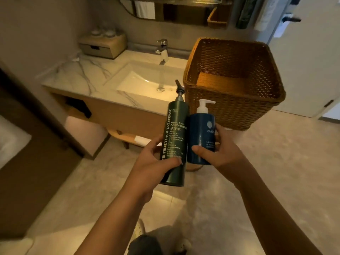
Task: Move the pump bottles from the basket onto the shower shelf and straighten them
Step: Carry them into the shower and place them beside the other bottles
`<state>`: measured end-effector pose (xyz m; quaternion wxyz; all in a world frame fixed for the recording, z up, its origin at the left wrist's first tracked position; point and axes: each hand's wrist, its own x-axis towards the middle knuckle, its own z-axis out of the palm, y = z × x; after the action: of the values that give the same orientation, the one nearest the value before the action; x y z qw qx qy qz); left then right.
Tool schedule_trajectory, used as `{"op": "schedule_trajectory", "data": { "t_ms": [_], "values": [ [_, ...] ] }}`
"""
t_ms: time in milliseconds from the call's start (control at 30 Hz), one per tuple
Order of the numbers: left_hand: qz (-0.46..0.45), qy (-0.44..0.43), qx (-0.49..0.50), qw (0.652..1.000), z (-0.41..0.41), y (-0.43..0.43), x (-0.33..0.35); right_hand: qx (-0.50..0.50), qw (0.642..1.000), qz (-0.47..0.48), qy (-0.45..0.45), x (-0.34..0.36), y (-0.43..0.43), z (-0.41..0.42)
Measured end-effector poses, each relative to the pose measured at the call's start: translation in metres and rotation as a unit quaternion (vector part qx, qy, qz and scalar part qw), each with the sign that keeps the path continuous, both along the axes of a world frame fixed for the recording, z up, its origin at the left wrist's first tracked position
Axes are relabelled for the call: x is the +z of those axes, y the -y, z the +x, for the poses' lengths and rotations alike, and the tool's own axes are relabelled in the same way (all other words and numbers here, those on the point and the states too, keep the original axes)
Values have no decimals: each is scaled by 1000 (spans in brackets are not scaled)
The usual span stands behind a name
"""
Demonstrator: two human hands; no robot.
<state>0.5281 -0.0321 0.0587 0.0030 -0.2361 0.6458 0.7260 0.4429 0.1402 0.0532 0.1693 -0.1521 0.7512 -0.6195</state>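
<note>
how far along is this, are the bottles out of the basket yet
Done: both bottles are out of the wicker basket, whose visible inside shows none. In hand: the left hand holds the green conditioner bottle, the right hand the blue bottle. Left: setting them on the shower shelf, not in view, and straightening them.

Conditioner bottle (pixel 175 142): dark green, white lettering. Shorter pump bottle (pixel 201 137): dark blue, white pump. Basket (pixel 233 107): brown woven wicker. Countertop (pixel 73 76): white, grey-veined marble.
</note>
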Motion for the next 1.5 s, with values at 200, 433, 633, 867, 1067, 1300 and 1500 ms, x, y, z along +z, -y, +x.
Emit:
{"op": "schedule_trajectory", "data": {
  "t_ms": [200, 433, 633, 867, 1067, 1300, 1500],
  "values": [
    [-9, -12, 107, 994, 79, 61, 1, 112, 994, -1, 4, 0, 85, 43],
    [-9, -40, 228, 973, 200, 146, -3, 219, 974, 36, -38, 7, 201, 135],
    [-24, -38, 332, 942, 331, 218, -3, 322, 944, 28, -57, 14, 305, 248],
    [-44, -27, 457, 888, 475, 270, 0, 445, 893, 11, -60, 15, 404, 376],
    [-43, -38, 550, 833, 561, 282, 2, 549, 834, -2, -58, 17, 461, 458],
    [-49, -57, 634, 770, 619, 300, -8, 631, 772, 5, -71, 17, 518, 520],
    [-64, -69, 673, 734, 639, 346, -14, 680, 729, 1, -71, 14, 583, 546]
  ]
}}
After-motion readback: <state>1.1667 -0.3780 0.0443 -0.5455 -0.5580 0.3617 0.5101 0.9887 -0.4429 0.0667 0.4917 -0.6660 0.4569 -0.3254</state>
